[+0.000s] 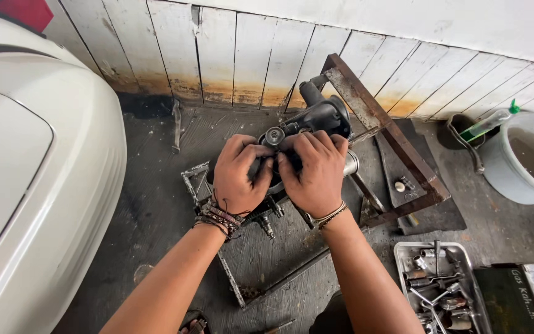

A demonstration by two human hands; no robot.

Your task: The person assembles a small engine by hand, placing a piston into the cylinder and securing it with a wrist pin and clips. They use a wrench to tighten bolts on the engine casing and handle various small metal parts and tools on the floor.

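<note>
A dark grey engine part (318,115) with a round cap sits on a rusty metal stand (382,127) over the floor. My left hand (238,175) and my right hand (314,170) both grip its near side, fingertips pressed together on a small piece that my fingers hide. A shiny metal cylinder (351,163) pokes out to the right of my right hand. Bracelets ring both wrists.
A large white vehicle body panel (38,185) fills the left. A grey bucket (523,162) with a green-capped bottle stands at the right. A metal tray (435,284) of sockets and tools lies at the lower right beside a dark tin. White planks form the back wall.
</note>
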